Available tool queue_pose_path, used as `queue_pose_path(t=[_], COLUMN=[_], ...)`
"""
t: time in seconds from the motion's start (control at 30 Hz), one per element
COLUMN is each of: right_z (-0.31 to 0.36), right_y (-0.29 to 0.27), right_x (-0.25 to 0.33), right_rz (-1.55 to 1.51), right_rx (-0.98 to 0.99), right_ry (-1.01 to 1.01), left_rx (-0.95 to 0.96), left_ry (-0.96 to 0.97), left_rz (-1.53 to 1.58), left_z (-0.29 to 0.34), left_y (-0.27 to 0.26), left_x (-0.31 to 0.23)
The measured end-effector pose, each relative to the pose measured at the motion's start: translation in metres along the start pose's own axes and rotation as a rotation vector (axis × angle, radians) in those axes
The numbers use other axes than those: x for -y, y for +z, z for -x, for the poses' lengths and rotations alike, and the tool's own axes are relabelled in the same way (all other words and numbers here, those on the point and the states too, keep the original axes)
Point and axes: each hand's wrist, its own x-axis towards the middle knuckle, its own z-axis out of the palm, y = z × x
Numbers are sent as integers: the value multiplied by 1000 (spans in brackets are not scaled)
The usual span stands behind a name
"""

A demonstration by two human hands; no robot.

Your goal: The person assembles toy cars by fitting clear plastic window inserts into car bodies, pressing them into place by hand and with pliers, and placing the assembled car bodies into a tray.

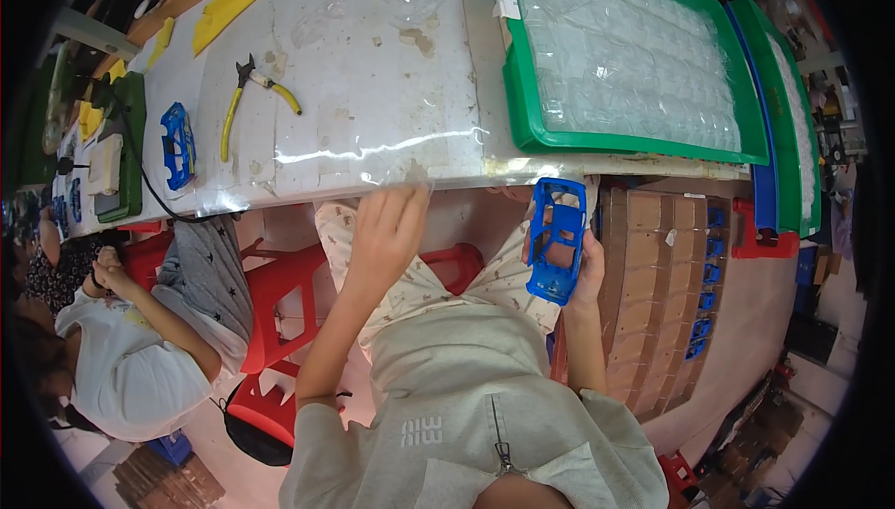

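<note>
In my right hand (pixel 589 271) I hold a blue toy car body shell (pixel 571 278), upright in front of my lap, its window openings showing. The fingers wrap its right side and back. My left hand (pixel 387 229) is at the table's front edge, with fingers pressed together and pointing away from me. A faint see-through patch shows at its fingertips, but I cannot make out what it is. On the white table (pixel 345 89), yellow-handled cutting pliers (pixel 244 99) lie to the left, with another blue car shell (pixel 177 145) beyond them.
A green tray (pixel 643 147) of clear plastic parts stands at the right, with another green tray (pixel 809 173) beside it. Cardboard-divided boxes (pixel 643 313) with blue shells are below right. Yellow cloths (pixel 227 10) lie at far left. A person (pixel 154 341) sits left, near red stools (pixel 284 309).
</note>
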Motion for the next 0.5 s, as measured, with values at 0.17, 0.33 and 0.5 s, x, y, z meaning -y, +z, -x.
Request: queue_pose_path(t=[0.17, 0.33, 0.5], right_z=[2, 7, 8], right_y=[3, -3, -5], right_x=[-4, -4, -5], right_rz=[-11, 6, 70], right_rx=[-21, -34, -28], right_ry=[22, 31, 39], left_rx=[-58, -9, 165], left_ry=[-470, -354, -287], left_rz=[255, 76, 14], left_z=[-19, -4, 23], left_y=[8, -7, -12], left_x=[4, 17, 15])
